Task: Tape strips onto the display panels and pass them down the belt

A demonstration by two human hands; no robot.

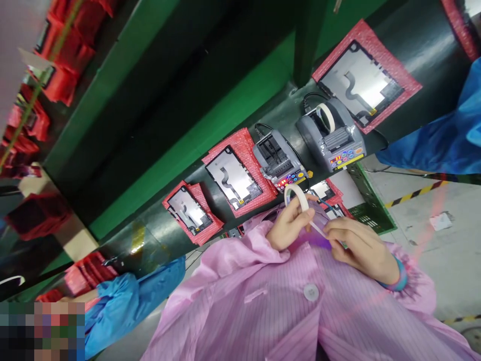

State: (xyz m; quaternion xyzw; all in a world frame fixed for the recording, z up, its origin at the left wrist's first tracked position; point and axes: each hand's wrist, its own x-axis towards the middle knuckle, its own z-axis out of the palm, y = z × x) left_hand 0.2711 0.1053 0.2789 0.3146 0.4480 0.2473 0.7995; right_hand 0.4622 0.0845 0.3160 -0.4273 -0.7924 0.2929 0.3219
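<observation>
A roll of pale tape (299, 194) is held upright in my left hand (288, 224), whose fingers close around its lower side. From the roll a short strip stretches to the right, and its end is pinched in the fingertips of my right hand (363, 245). Just beyond the roll sits a grey tape dispenser (280, 156) with lit buttons and no roll visible in it. A second grey dispenser (332, 135), to its right, holds a roll of pale tape (325, 118).
Screen panels on red bubble wrap lie along the dark bench: one at left (190, 210), one in the middle (235, 179), one at right (361, 82). A green crate (372, 200) stands below the bench. Blue sleeves of other people show at left (120, 306) and right (436, 145).
</observation>
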